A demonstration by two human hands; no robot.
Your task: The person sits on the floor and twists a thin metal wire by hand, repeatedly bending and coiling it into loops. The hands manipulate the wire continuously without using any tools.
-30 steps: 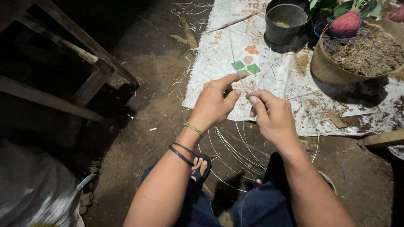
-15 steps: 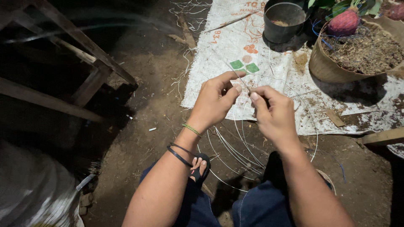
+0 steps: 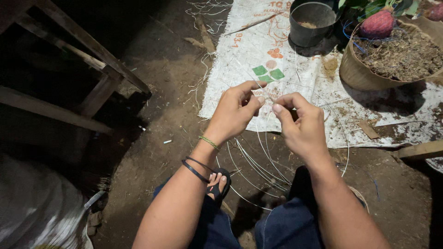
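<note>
Wire (image 3: 258, 159) loops hang from both hands down over the knees, above the dirt floor. Left hand (image 3: 235, 113) pinches a strand at thumb and forefinger; right hand (image 3: 300, 124) pinches it just beside. Since a second ago hands barely shifted, fingertips drawn closer. Sack (image 3: 258, 55), pot (image 3: 311, 20), basket (image 3: 364, 74) far right

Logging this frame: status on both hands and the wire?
Left hand and right hand both pinched on thin wire, fingertips nearly meeting. Wire loops hang over the dirt ground by the sandalled foot. Nothing blocking the hands.
</note>
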